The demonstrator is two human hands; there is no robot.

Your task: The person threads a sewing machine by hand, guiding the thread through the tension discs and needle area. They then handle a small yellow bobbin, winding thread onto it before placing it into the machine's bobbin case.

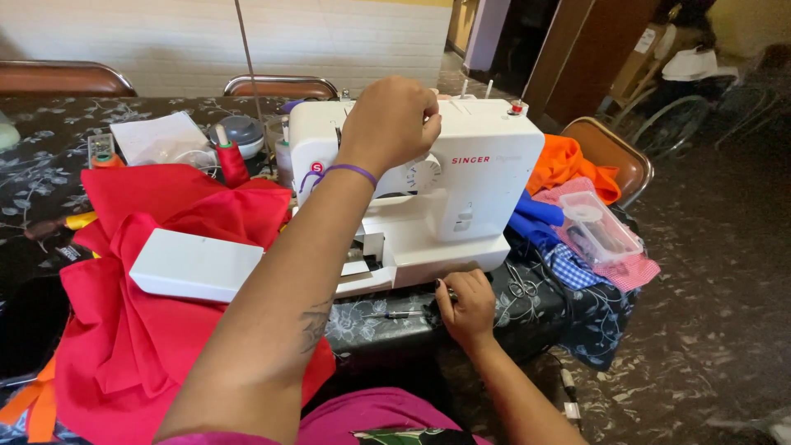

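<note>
We see a big table with a dark cloth that has pale flowers on it (49, 177). On it lies a big heap of bright red cloth (124, 330), bunched up in folds at the left. A flat white plastic box part (196, 264) rests on top of the red cloth.

In the middle stands the white plastic sewing machine (461, 194). It sits just past the near edge of the table, with the red cloth touching its left side.

We see the left hand (391, 124) lifted up to the top of the sewing machine. Its fingers are curled in and pinched together near the top edge, but we cannot tell what they pinch. A thin purple band (350, 171) goes round that wrist.

The right hand (465, 305) rests low, at the front of the machine near the table edge. Its fingers are curled shut on a small dark tool (404, 315) that lies along the table.

To the right of the machine sit an orange cloth (568, 165), blue cloth (540, 218) and a clear plastic box (597, 227) on a pink checked cloth. A red spool of thread (232, 161) stands behind the red heap.
</note>
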